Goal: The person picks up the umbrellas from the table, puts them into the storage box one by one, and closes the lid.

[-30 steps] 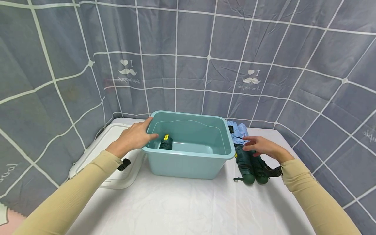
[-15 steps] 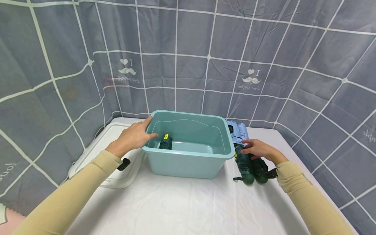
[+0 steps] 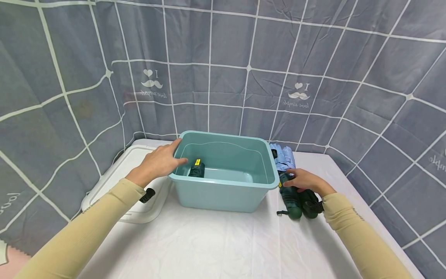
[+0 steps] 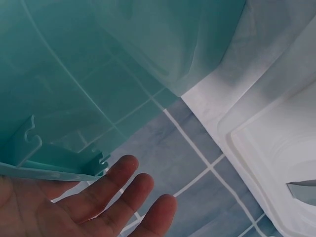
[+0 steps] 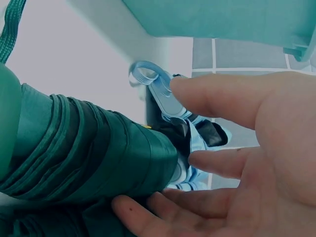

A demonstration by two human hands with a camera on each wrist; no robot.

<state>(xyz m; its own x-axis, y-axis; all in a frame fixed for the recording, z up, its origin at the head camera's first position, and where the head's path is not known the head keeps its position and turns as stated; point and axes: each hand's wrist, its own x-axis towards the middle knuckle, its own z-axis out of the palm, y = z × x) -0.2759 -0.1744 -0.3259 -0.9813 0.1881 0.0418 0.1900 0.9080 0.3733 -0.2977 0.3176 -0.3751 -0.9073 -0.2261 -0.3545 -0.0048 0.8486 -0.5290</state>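
My left hand [image 3: 158,162] rests at the left rim of a teal plastic bin [image 3: 216,195], thumb over the edge. In the left wrist view its fingers [image 4: 121,197] stretch out straight below the rim. A dark folded umbrella [image 3: 197,170] with a yellow tag lies inside the bin at the left. My right hand [image 3: 306,181] is over two dark green folded umbrellas lying side by side right of the bin. In the right wrist view, thumb and fingers are spread around the end of the nearer green umbrella [image 5: 98,148]. Light blue folded umbrellas [image 3: 283,157] lie just behind.
A white lid [image 3: 134,211] lies flat left of the bin, with a black latch [image 3: 147,195] on its near side. White cloth [image 3: 223,244] covers the table. A grey checked curtain [image 3: 226,46] hangs close behind and at both sides.
My right hand has come down and slightly left onto the green umbrellas. My left hand stays at the bin's rim; the bin and umbrellas have not moved.
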